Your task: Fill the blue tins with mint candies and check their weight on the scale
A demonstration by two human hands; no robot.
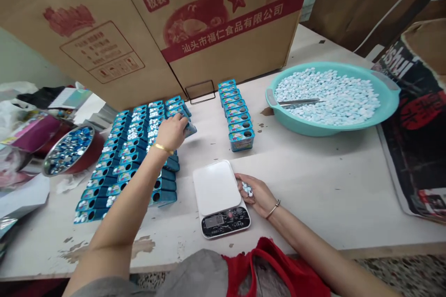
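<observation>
My left hand [172,131] is closed around a small blue tin [190,129] at the right edge of the packed rows of blue tins [134,148]. Many of the tins in those rows have pale candies showing at their tops. My right hand [256,194] rests palm up beside the kitchen scale [215,188], its fingers curled around several pale blue and white candies [247,189]. The scale's white plate bears nothing, and its display appears to read 0.0. A single column of blue tins [240,125] with round dark openings stands beyond the scale.
A turquoise basin [303,123] of pale candies stands at the right, with metal tongs [298,102] lying in it. On the left is a bowl [71,151] of shiny blue and silver pieces. Large cardboard boxes [230,51] stand along the back.
</observation>
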